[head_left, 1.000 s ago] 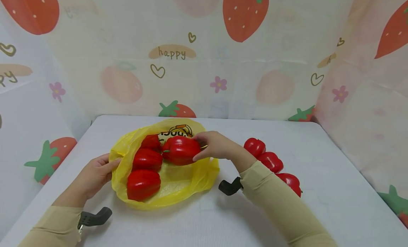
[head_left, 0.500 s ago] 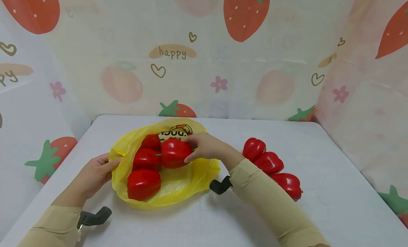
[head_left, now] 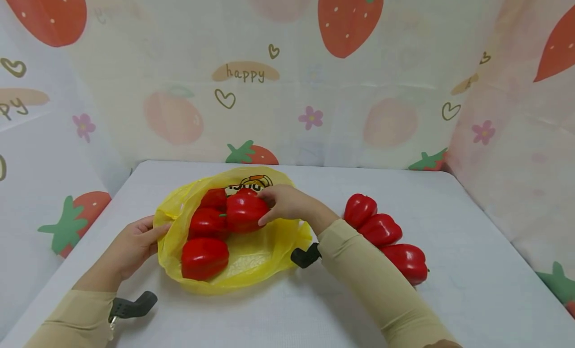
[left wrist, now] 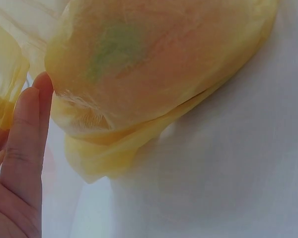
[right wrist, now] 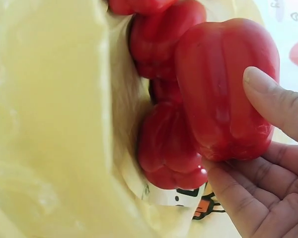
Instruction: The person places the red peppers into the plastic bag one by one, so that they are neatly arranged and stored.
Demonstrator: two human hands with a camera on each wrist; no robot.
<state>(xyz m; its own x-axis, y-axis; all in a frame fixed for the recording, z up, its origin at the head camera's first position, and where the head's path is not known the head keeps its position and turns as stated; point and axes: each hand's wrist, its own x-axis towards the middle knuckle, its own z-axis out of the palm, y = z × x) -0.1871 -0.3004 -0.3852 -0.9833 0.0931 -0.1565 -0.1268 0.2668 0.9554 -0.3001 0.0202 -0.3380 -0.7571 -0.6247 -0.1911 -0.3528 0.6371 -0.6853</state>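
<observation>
A yellow plastic bag [head_left: 287, 238] lies with its mouth spread open, several red bell peppers [head_left: 205, 258] inside. My left hand [head_left: 139, 243] pinches the left edge of the bag between thumb and fingers; in the left wrist view the fingers [left wrist: 22, 144] lie along the yellow film. Inside the mouth, my right hand [head_left: 287, 205] grips a red bell pepper [head_left: 244, 213] from its right end, its green stem pointing left. The right wrist view shows the thumb on top of this pepper [right wrist: 223, 84] and fingers beneath, with other peppers [right wrist: 169, 148] close behind it.
Three more red bell peppers [head_left: 381, 229] lie in a slanted row on the white table [head_left: 471, 288], right of the bag and beside the right sleeve [head_left: 368, 278]. A strawberry-print cloth [head_left: 341, 138] rises behind the table and along both sides.
My right hand has carried its bell pepper left, up against the other peppers in the bag. My left hand stays at the bag's edge.
</observation>
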